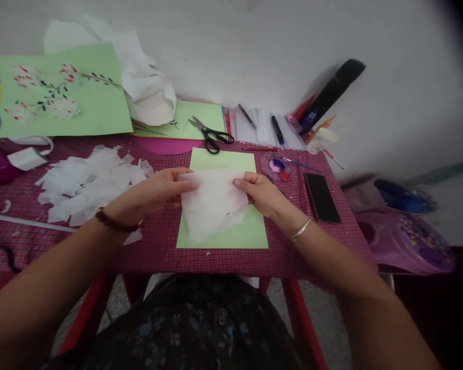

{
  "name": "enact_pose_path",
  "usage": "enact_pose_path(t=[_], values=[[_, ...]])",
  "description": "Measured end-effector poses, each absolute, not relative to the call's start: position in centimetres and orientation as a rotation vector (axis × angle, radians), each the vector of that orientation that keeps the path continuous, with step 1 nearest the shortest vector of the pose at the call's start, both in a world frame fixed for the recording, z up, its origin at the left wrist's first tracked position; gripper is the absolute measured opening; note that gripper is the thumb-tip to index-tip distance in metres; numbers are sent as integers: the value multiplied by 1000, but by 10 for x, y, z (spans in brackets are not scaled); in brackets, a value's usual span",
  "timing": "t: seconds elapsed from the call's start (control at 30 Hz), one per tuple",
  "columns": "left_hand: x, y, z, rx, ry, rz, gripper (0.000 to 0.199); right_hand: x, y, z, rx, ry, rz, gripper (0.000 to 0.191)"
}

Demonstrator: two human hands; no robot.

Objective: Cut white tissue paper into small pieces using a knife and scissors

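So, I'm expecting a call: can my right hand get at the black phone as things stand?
Probably yes: the phone lies to the right of the right hand, with nothing on top. That hand would likely have to release the white paper, which the left hand also holds.

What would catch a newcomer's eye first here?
Probably the thin white paper stretched between both hands, left and right, over a pale green sheet. Next, the green picture with red-flecked blossoms at the upper left, then the black-handled scissors, open just beyond the sheet.
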State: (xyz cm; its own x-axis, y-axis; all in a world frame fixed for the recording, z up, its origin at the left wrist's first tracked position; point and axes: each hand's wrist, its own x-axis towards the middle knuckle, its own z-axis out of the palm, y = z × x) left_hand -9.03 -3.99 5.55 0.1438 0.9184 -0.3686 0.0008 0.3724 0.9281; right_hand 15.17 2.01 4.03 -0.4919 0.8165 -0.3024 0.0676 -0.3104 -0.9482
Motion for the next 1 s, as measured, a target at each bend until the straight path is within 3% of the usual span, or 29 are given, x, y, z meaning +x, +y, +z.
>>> enact_pose_path(t=[0.17,0.37,0.47,0.73,1.0], values=[[-87,-36,48,1150,1307,953,18,153,31,29,-1150,-1465,1707,9],[-83,-64,106,1750,1599,1142,12,166,19,66,-922,-1751,1148,11],[-82,-90,107,2076,1596,1102,5,179,-3,72,-808,-1953,960,5],[-75,-150,29,2430,1411,815,16,203,-51,13,-720,-2255,1052,26],[-76,-144,24,2153,1540,713,15,197,-49,15,-926,-2279,1085,10]])
